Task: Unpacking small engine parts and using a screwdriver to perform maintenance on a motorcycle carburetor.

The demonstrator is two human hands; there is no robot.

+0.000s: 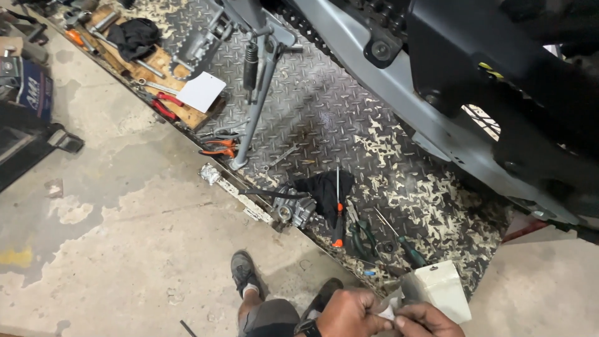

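**Hands work a white scrap beside the plastic container**

At the bottom edge, the left hand (349, 312) and right hand (424, 321) pinch a small white scrap (390, 310) between closed fingers, just below the white plastic box-shaped container (444, 288). Beyond the container lie the orange-handled screwdriver (337, 218) and black rag (326, 188) on the checker-plate floor (324, 112).

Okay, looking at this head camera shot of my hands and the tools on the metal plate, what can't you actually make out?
- Head view: the small white piece pinched between left hand and right hand; the fingers cover most of it.
- Both hands are cut off by the bottom edge.
- The grey engine part is partly hidden under the black rag.
- The motorcycle runs off the top and right edges.
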